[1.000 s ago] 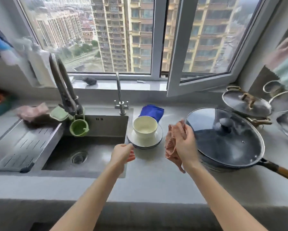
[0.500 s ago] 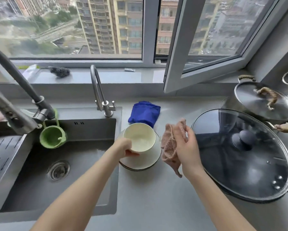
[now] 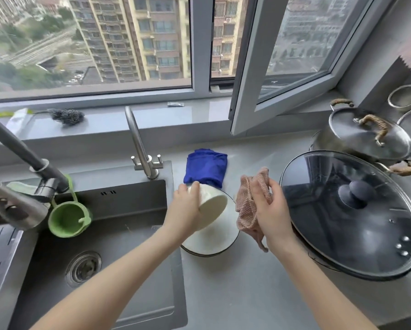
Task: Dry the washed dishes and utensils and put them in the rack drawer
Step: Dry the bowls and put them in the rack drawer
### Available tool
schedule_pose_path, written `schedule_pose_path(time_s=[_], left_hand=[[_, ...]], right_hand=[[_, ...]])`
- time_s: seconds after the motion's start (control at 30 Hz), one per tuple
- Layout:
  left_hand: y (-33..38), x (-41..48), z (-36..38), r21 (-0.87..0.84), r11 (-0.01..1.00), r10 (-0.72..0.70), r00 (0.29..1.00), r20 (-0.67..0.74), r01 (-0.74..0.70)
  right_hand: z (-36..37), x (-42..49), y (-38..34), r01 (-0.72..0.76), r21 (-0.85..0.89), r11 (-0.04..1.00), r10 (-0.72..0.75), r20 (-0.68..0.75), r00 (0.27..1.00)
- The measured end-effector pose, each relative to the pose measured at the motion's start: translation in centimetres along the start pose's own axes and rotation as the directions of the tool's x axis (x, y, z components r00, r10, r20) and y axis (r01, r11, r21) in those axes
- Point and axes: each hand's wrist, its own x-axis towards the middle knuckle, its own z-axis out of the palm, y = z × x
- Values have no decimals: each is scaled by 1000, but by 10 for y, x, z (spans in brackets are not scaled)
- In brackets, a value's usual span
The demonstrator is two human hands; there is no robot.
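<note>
A cream bowl (image 3: 212, 204) is tipped on its side above a white plate with a dark rim (image 3: 214, 241) on the grey counter right of the sink. My left hand (image 3: 186, 206) grips the bowl at its rim, thumb over the top. Just to the right, my right hand (image 3: 270, 210) holds a crumpled pink dish cloth (image 3: 248, 206), a short gap away from the bowl. No rack drawer is in view.
A folded blue cloth (image 3: 205, 167) lies behind the bowl. A large wok with a glass lid (image 3: 352, 215) crowds the right, pots (image 3: 366, 136) behind it. The sink (image 3: 99, 253), two taps and a green hanging cup (image 3: 67, 216) are on the left. An open window sash (image 3: 271, 67) overhangs the counter.
My left hand reached the bowl, took it by the rim and tipped it up off the plate. The right hand with the pink cloth stayed beside it. The camera moved closer and lower.
</note>
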Motion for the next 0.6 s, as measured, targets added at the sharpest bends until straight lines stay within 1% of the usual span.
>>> schedule_pose_path(time_s=[0.1,0.13,0.17,0.2,0.23,0.27,0.3,0.33,0.37,0.4,0.43,0.47,0.5,0.53,0.57,0.6], left_hand=[[0,0,-6,-34,999,-13,1000,-11,13],[-2,-1,-9,-78,997,-28,1000,-10,27],[-5,-1,-12,-185,980,-72,997,16,74],[-7,0,-16,-354,922,-138,987,76,157],[-10,0,-21,-535,806,-194,967,166,253],[-13,-1,-25,-671,661,-215,942,260,336],[-15,-3,-28,-742,549,-202,923,329,385],[-15,-4,-31,-771,499,-172,918,359,395],[-14,-6,-33,-785,485,-144,921,363,386],[-12,-8,-35,-792,495,-124,931,343,357],[-10,-8,-36,-794,514,-112,944,312,323],[-8,-8,-38,-785,547,-104,954,281,291],[-8,-8,-41,-764,587,-102,960,259,268],[-8,-8,-43,-738,626,-100,965,244,252],[-9,-7,-45,-715,655,-100,966,239,245],[-10,-7,-45,-698,674,-94,965,243,241]], right_hand=[[5,2,4,-11,-29,1000,10,-38,999],[5,3,3,-7,-26,1000,6,-45,999],[5,3,3,-5,-28,1000,4,-51,999],[6,1,2,6,-18,1000,-7,-50,999],[7,-1,3,20,-31,999,-21,-39,999],[10,-5,4,46,-76,996,-48,-15,999],[15,-9,4,82,-147,986,-79,24,997],[23,-14,6,128,-239,963,-112,78,991],[33,-18,9,209,-361,909,-166,144,975],[44,-22,13,316,-485,816,-235,221,946],[56,-25,17,411,-584,700,-295,288,911],[67,-28,17,458,-662,593,-314,334,889],[73,-29,14,454,-718,528,-281,357,891],[77,-32,8,436,-754,491,-225,373,900],[80,-32,6,419,-777,470,-156,394,906],[82,-34,3,421,-789,448,-117,415,902]])
